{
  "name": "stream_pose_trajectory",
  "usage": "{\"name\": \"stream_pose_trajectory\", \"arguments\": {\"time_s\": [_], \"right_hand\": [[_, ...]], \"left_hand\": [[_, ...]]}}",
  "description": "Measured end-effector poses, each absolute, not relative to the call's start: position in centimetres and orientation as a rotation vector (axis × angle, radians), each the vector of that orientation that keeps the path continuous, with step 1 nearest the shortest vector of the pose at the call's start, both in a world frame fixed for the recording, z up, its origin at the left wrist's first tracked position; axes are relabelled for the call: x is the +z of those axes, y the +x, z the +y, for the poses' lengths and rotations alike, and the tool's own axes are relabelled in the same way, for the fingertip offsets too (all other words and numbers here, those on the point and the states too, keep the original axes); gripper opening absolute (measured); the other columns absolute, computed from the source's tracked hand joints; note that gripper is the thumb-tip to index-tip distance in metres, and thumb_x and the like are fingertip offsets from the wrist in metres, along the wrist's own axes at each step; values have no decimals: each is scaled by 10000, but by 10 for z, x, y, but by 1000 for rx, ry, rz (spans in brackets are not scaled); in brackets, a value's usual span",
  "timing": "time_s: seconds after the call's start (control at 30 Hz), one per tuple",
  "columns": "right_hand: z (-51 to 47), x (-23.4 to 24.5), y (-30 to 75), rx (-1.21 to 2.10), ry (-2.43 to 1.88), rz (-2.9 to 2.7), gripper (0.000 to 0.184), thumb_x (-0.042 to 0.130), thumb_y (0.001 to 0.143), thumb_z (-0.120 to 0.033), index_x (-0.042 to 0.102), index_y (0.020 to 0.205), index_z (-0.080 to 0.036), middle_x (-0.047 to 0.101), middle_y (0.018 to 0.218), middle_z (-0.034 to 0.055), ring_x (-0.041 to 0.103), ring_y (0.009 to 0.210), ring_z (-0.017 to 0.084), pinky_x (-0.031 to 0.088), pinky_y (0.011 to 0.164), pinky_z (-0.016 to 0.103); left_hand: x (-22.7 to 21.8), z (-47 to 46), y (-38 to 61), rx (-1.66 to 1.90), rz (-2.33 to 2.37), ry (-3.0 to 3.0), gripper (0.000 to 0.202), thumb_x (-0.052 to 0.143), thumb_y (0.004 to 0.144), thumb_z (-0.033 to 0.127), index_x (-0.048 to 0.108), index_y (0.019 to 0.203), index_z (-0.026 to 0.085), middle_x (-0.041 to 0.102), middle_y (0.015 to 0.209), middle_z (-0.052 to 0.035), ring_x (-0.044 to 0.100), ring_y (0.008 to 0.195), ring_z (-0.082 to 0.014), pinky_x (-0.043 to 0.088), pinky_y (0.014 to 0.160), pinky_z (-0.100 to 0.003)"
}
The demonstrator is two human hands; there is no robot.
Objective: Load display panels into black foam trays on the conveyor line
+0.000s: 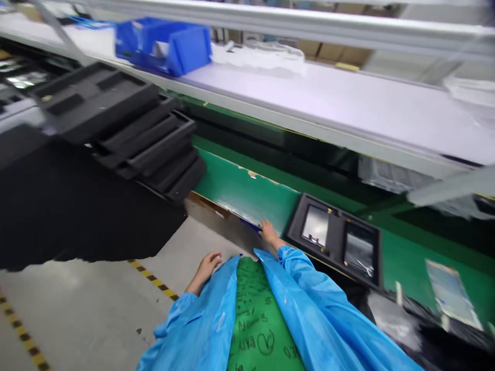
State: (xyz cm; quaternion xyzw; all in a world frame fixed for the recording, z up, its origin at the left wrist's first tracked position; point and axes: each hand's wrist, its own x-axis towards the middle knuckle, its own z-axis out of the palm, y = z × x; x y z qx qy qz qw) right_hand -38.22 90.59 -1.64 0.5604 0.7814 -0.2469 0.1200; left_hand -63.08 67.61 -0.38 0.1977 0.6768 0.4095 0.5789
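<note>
A glossy blue jacket [309, 309] hangs open over a green shirt [253, 312] with dark lettering [253, 343].

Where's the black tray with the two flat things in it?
In the head view, the black tray is right of centre, lying on the green surface, just to the right of the person's right hand.

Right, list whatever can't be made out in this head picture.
All in the head view:
- Left hand: palm hidden by the hand itself.
- Right hand: its underside, hidden by the hand itself.
- Black foam trays: lower insides hidden by those stacked above.
- Blue bin: contents mostly behind its walls.
- Printed sheet: any text too small and blurred.
</note>
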Motion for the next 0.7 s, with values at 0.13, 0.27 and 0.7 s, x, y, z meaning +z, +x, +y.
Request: {"name": "stream_pose_trajectory", "arguments": {"time_s": [0.13, 0.27, 0.7], "right_hand": [[931, -28, -413, -489, 1631, 2157, 780, 613, 879, -153, 307, 1589, -48, 199, 1664, 284, 202, 1563, 357, 265, 1235, 466], [938, -36, -421, -363, 1553, 2113, 795, 595, 862, -166, 301, 1574, 29, 175, 1646, 345, 191, 1550, 430, 293, 1201, 542], [976, -74, -430, -92, 1376, 2190, 441, 526, 764, -206, 762, 1091, -30, 681, 1179, 348, 689, 1115, 443, 504, 966, 643]], "left_hand": [[-7, 654, -654, 1046, 1613, 374, 453, 728, 687, 441, 713, 1020, 134, 744, 1197, -185, 743, 994, -293, 549, 955, -438], [-21, 640, -661, 1107, 1608, 316, 499, 718, 656, 496, 703, 1014, 150, 746, 1168, -179, 733, 994, -300, 556, 927, -439], [-62, 658, -701, 1150, 1700, 285, 472, 715, 641, 530, 699, 969, 191, 762, 992, -96, 711, 906, -279, 533, 882, -410]]}}
